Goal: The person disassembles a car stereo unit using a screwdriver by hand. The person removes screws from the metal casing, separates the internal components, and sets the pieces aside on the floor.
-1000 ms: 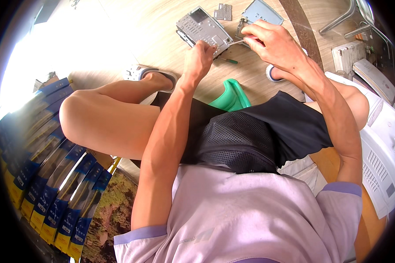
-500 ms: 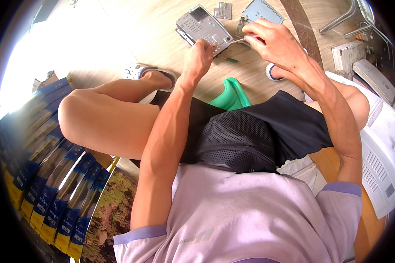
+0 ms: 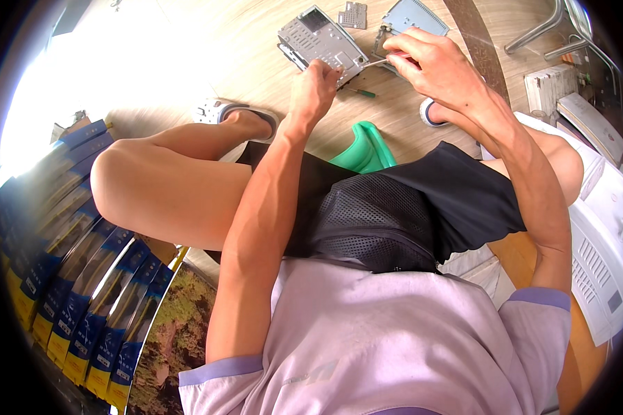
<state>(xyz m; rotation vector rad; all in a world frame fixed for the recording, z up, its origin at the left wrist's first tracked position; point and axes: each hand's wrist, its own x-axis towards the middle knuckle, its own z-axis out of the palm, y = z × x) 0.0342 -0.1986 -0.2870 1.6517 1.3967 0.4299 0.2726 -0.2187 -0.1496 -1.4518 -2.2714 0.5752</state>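
A flat silver metal casing [image 3: 323,43], pierced with slots and holes, tilts on the floor in front of me. My left hand [image 3: 314,90] is closed on its near edge, the fingertips partly hidden from view. From my right hand [image 3: 432,66] a thin pale shaft, apparently a screwdriver [image 3: 375,63], reaches left to the casing's right corner. Its handle is hidden in my curled fingers. Behind that hand lies a blue-grey metal cover or unit [image 3: 417,19], partly covered. A small grey perforated plate [image 3: 353,15] rests beyond the casing.
A green-handled tool [image 3: 362,93] lies on the floor near the casing. Between my legs is a green plastic seat [image 3: 364,149]. Blue and yellow packages [image 3: 83,332] stand at left; a white plastic appliance [image 3: 599,242] and metal chair legs [image 3: 536,34] are at right.
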